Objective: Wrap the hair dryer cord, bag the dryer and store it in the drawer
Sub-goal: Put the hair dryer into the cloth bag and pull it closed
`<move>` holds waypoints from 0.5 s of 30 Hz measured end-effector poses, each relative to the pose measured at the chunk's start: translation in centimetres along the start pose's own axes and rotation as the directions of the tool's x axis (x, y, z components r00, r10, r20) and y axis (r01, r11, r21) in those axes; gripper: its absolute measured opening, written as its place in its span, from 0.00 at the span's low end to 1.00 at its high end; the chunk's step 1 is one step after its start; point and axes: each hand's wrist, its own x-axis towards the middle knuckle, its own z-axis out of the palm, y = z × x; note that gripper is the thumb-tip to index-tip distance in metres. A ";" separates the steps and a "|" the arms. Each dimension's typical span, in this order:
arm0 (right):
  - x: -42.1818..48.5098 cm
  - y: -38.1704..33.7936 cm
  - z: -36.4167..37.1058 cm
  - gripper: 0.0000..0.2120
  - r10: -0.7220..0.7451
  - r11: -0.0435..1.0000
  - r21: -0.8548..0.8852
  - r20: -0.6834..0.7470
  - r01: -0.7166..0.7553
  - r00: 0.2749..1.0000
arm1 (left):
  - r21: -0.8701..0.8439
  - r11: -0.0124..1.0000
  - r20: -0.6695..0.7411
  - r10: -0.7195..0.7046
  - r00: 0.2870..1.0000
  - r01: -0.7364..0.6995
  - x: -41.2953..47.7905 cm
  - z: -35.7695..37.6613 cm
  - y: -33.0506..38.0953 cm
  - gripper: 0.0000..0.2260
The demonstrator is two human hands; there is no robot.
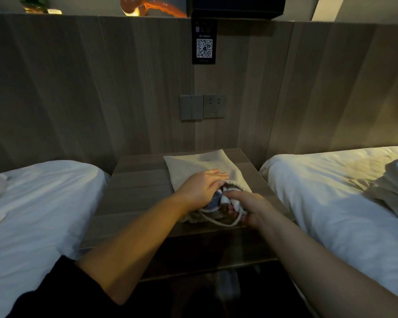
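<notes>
A beige drawstring bag point(198, 165) lies flat on the wooden nightstand point(138, 180), its mouth toward me. The white hair dryer point(215, 200) sits at the bag's mouth, its grey grille end showing between my hands. My left hand point(201, 187) lies over the bag's upper edge with straight fingers, holding the mouth apart. My right hand point(251, 208) grips the white dryer with its wrapped cord at the opening. The bag's drawstring loop point(221, 222) trails toward the nightstand's front edge. No drawer is visible.
White beds flank the nightstand, the left bed point(39, 203) and the right bed point(336, 191), which has crumpled bedding point(395, 180). On the wood headboard wall are a switch and socket point(202, 107) and a QR-code plate point(204, 42).
</notes>
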 end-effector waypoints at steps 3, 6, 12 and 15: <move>0.7 0.1 0.8 0.08 -0.003 0.993 0.116 0.011 0.002 1.000 | 0.003 1.000 -0.009 -0.008 1.000 0.008 -0.1 0.0 -0.2 0.16; 0.4 0.2 0.9 0.11 -0.016 0.994 0.108 0.003 0.015 1.000 | 0.137 0.990 -0.022 -0.021 1.000 0.024 -0.4 0.4 -1.1 0.17; -0.2 1.0 -3.3 0.21 -0.465 0.589 -0.741 0.017 0.323 0.885 | 0.141 0.974 -0.127 -0.162 0.979 0.179 -2.8 1.3 -4.0 0.25; 0.3 1.2 -5.2 0.32 -0.685 0.237 -0.847 0.202 0.476 0.700 | 0.049 0.964 -0.165 -0.248 0.955 0.260 -4.0 1.7 -5.0 0.25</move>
